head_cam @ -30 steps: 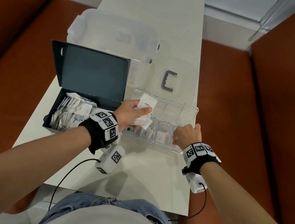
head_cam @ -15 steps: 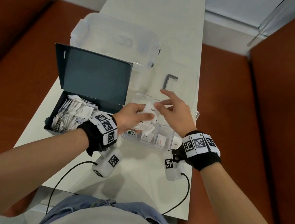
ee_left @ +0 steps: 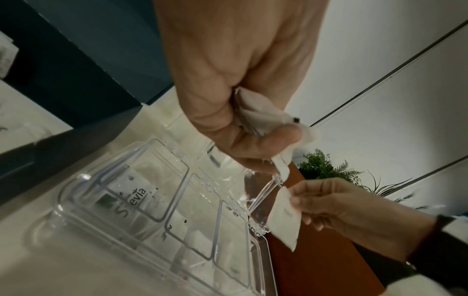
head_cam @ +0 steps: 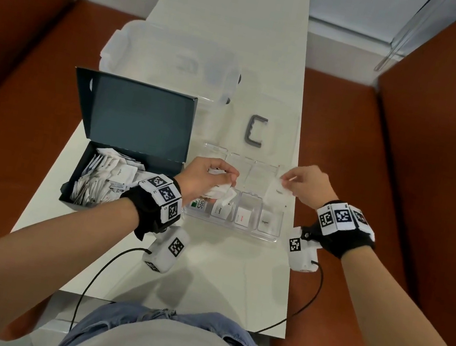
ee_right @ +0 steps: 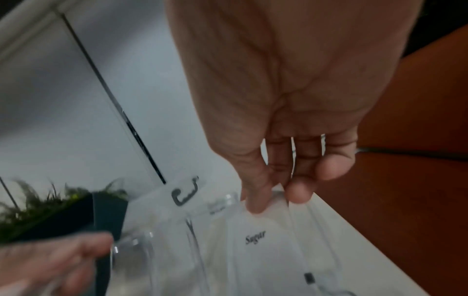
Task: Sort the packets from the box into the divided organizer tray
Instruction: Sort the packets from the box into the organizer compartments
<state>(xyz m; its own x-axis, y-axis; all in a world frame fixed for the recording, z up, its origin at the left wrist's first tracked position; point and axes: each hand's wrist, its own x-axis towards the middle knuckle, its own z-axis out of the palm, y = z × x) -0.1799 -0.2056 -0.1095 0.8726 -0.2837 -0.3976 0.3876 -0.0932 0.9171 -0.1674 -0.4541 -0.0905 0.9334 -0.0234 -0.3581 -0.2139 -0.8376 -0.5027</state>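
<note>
The left hand [head_cam: 204,179] grips a bunch of white packets [head_cam: 221,193] above the left end of the clear organizer tray [head_cam: 267,234], which sits near the table's [head_cam: 202,275] right edge. The right hand [head_cam: 307,183] pinches a single packet [head_cam: 278,189] — printed "Sugar" — over the tray's rightmost compartment. The dark box [head_cam: 79,177] of packets lies open at the left edge.

The white packet [ee_right: 263,240] pinched in the right hand [ee_right: 286,112] reads "Sugar" — so does a packet [head_cam: 265,222] in the organizer tray's [head_cam: 229,225] rightmost near compartment. The leftmost holds a packet [ee_left: 131,197] marked "Stevia" beside a green square. Other packet prints are too small to read.
</note>
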